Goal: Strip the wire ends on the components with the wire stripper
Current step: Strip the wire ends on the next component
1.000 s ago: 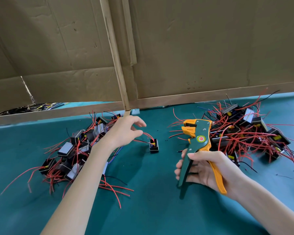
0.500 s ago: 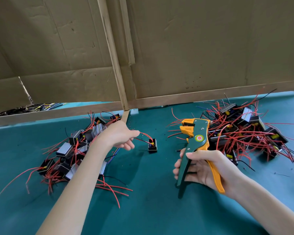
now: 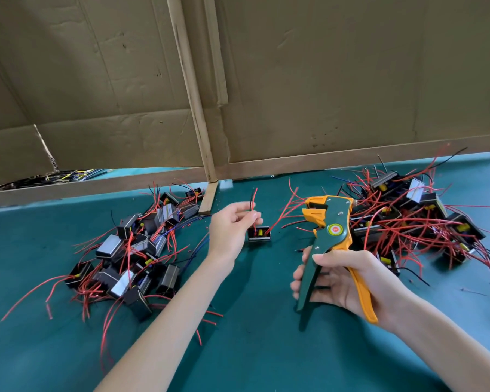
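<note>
While your right hand [image 3: 348, 281], lower right of frame, curls round the wire stripper [image 3: 330, 236] with handles spread, its head points up-frame, likely ready to take a wire. Centre frame: your left hand [image 3: 232, 230] pinches the leads [image 3: 252, 202] of a component [image 3: 259, 235], holding them upright for feeding. Bare table [image 3: 266, 349] separates the left-frame pile [image 3: 136, 250] and right-frame pile [image 3: 413, 219]; cardboard wall [image 3: 323, 94] closes the far edge.

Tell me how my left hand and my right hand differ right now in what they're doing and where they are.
The left hand pinches the wires of a single component; the right hand grips the wire stripper by its handles. The left hand is farther out over the green table; the right hand is nearer the camera. Both are bare.
</note>
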The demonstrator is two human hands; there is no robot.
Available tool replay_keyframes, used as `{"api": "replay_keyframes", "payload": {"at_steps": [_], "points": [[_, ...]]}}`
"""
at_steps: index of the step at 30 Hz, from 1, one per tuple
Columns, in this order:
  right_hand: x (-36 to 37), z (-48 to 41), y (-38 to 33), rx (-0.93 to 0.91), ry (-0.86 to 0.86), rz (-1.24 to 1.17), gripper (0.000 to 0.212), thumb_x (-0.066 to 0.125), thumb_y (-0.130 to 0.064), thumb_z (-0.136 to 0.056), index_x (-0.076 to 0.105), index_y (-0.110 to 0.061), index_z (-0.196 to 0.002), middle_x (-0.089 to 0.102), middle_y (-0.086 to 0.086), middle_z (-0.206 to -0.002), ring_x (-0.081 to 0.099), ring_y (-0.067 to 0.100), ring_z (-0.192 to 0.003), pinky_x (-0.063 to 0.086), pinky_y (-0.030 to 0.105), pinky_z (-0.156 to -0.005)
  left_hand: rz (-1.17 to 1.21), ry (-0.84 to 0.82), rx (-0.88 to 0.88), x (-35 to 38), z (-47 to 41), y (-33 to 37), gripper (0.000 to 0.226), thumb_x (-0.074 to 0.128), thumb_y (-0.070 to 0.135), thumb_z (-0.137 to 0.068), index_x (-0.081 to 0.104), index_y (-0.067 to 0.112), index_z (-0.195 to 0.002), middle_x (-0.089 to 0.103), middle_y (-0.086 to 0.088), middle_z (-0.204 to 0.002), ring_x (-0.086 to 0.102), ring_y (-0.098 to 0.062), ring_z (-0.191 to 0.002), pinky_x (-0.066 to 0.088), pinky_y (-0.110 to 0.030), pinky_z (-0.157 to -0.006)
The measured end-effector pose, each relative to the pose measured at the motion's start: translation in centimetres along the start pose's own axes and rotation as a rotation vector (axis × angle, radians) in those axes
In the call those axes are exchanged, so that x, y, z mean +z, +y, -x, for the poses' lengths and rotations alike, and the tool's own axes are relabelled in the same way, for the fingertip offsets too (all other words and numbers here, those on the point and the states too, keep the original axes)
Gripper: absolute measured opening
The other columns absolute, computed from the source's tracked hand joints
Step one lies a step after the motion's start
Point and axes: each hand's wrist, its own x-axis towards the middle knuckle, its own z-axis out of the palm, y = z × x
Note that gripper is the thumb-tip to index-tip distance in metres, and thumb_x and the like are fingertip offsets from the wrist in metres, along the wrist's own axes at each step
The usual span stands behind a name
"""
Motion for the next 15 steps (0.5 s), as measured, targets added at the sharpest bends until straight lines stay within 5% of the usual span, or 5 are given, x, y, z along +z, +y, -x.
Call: {"api": "replay_keyframes", "payload": {"at_steps": [7, 12, 15], "points": [[0.0, -0.2, 0.0, -0.030, -0.011, 0.039, 0.016, 0.068, -0.010, -0.069, 0.073, -0.002, -0.082, 0.066, 0.031, -0.089, 0.068, 0.047, -0.084, 0.058, 0.050, -0.072, 0.027, -0.045, 0.110, -0.7, -0.3, 2.1, 0.012, 0.059, -0.001, -0.090, 0.054, 0.011, -0.092, 0.071, -0.002, -0.083, 0.068, -0.006, -0.067, 0.050, -0.011, -0.064], [0.0, 0.0, -0.2, -0.049, -0.101, 0.074, 0.027, 0.078, -0.017, -0.064, 0.072, -0.005, -0.088, 0.066, 0.028, -0.089, 0.067, 0.046, -0.085, 0.056, 0.051, -0.077, -0.148, -0.131, 0.138, -1.1, -0.4, 3.1, 0.022, 0.047, -0.001, -0.097, 0.052, 0.018, -0.088, 0.063, 0.003, -0.086, 0.059, -0.001, -0.068, 0.047, -0.010, -0.069], [0.1, 0.1, -0.2, -0.059, -0.154, 0.099, 0.037, 0.086, -0.022, -0.061, 0.070, -0.005, -0.091, 0.066, 0.027, -0.089, 0.067, 0.045, -0.087, 0.055, 0.052, -0.079, -0.205, -0.197, 0.189, -1.3, -0.3, 4.1, 0.028, 0.044, -0.003, -0.097, 0.057, 0.020, -0.086, 0.061, 0.003, -0.084, 0.055, -0.007, -0.072, 0.046, -0.022, -0.079]]}}
